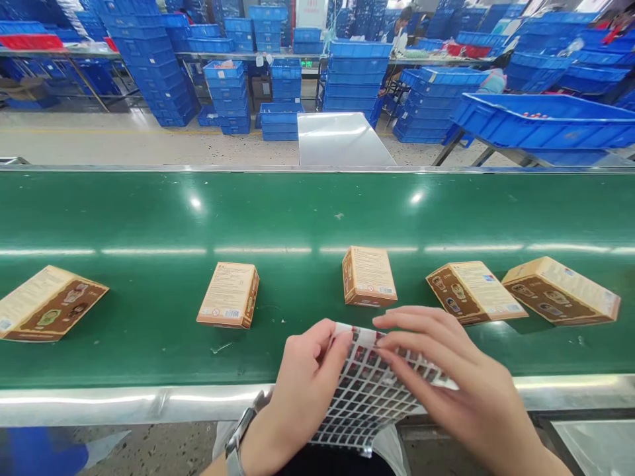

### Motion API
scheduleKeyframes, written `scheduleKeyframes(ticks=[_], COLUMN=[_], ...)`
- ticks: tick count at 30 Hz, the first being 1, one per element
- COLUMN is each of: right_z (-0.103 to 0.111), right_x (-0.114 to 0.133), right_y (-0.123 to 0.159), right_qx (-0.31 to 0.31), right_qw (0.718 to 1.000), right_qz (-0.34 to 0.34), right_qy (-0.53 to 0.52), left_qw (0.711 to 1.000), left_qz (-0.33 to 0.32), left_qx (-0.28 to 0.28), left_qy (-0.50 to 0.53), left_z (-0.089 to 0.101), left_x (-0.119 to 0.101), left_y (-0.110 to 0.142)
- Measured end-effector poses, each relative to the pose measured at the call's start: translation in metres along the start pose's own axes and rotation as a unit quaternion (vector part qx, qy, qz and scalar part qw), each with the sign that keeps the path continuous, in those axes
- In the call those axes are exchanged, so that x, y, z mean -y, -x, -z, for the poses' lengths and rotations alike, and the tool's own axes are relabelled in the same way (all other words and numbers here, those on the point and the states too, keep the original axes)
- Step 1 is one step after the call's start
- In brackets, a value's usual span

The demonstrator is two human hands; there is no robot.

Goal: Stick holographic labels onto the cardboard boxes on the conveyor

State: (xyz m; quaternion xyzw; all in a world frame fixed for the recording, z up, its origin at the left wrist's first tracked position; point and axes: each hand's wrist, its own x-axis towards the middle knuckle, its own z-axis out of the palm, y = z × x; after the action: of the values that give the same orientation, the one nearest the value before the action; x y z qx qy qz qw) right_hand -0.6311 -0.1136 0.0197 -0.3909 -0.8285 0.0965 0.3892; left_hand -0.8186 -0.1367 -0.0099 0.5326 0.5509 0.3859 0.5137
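My left hand (302,380) and my right hand (446,377) both hold a sheet of small square stickers (364,396) over the near edge of a green conveyor belt (297,218). The left thumb and fingers pinch the sheet's top left corner. Fingers of the right hand lie flat across its top edge. Several tan cardboard boxes lie flat on the belt: one at far left (47,303), one left of centre (229,294), one just beyond my hands (368,276), and two at the right (473,291) (560,291). A watch (237,439) is on my left wrist.
The belt's metal rail (124,403) runs along the near edge. Beyond the belt stand a steel plate (342,139), stacks of blue crates (228,96) and a large blue tray (546,122) at the right. A person (399,30) sits far back.
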Motion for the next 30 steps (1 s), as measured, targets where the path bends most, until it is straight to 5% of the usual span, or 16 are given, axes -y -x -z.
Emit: scheduleKeyframes(ticks=[3,7,13,30], right_z=[0.002,-0.009,-0.022,-0.020], right_x=[-0.032,-0.089,-0.118,-0.134], right_y=[-0.008,-0.025,-0.040,-0.016], right_qx=[-0.030,-0.086,-0.083,-0.172], right_qw=[0.970,0.852,0.824,0.856], right_qz=[-0.221,-0.460,-0.493,-0.468], right_qy=[-0.094,-0.234,-0.268,-0.136], left_qw=[0.999,0.971,0.949,0.951], left_qz=[-0.044,-0.175,-0.198,-0.175], left_qx=[0.024,0.148,0.220,0.241], left_qy=[-0.016,-0.059,-0.107,-0.088], left_z=[0.001,-0.004,-0.025,-0.059], left_x=[0.001,0.001,0.004,-0.006], left_y=[-0.014,-0.049,-0.090,-0.102])
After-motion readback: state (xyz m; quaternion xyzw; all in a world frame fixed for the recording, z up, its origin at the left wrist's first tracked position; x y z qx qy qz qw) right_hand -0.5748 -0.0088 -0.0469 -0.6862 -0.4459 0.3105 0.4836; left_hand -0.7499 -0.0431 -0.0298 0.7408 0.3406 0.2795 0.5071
